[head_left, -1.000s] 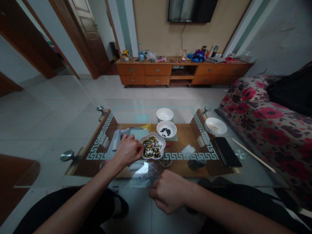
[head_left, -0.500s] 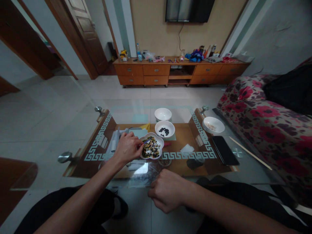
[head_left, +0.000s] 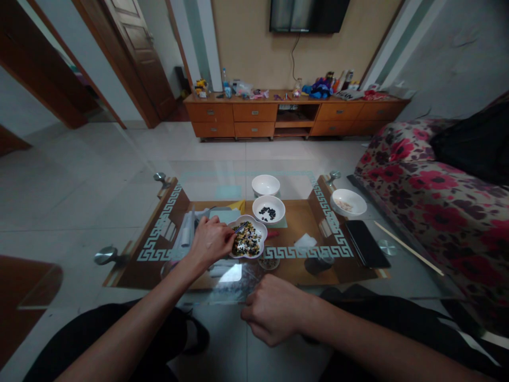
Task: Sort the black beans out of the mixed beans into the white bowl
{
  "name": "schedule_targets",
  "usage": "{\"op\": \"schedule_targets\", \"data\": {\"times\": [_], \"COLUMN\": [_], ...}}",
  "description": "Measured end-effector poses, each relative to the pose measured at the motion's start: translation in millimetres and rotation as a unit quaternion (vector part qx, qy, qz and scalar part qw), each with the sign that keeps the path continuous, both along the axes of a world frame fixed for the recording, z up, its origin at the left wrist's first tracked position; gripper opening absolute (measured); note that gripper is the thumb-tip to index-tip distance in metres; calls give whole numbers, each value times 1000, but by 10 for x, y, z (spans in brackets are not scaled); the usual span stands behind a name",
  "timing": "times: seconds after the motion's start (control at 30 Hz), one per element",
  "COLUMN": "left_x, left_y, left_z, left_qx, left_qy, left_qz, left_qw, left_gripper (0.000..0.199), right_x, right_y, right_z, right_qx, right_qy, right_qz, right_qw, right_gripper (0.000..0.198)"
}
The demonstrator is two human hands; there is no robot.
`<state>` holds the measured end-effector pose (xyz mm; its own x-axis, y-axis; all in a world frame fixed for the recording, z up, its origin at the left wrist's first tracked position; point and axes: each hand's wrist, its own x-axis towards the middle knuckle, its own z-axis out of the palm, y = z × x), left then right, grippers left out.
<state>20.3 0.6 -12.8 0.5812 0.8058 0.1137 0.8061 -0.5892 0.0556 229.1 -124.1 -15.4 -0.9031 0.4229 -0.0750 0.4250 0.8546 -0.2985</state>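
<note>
My left hand [head_left: 212, 241] is closed on a slim tool that looks like tweezers [head_left: 240, 228], its tip over the flower-shaped white dish [head_left: 264, 245]. Mixed beans and seeds [head_left: 247, 241], dark, yellow and pale, are spread in that dish. Just behind it stands a round white bowl [head_left: 259, 216] with several black beans [head_left: 268, 214] inside. My right hand [head_left: 270, 310] is curled into a fist at the table's near edge, apart from the dishes; its fingers are mostly turned away and nothing shows in them.
A second white bowl [head_left: 265, 185] stands farther back on the glass table. At the right are a white bowl [head_left: 349, 202] with pale bits, a black phone [head_left: 366, 244] and a thin wooden stick [head_left: 409, 248]. A floral sofa [head_left: 445, 196] borders the right side.
The tweezers' tip has shifted very slightly over the flower-shaped dish, with my left hand nearly in place. My right hand stays still.
</note>
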Motion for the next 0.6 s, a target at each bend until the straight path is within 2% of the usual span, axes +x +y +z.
{"op": "schedule_targets", "data": {"times": [0.3,0.6], "left_x": [-3,6], "left_y": [17,19], "left_z": [-64,-62], "left_qx": [-8,-12], "left_qy": [-11,-23], "left_qz": [-7,7], "left_qw": [1000,1000], "left_gripper": [31,32], "right_x": [0,3], "right_y": [-5,7], "right_z": [49,52], "right_qx": [-14,0], "right_qy": [-23,2], "right_qz": [-1,-1], "right_qw": [1000,1000], "right_gripper": [17,15]}}
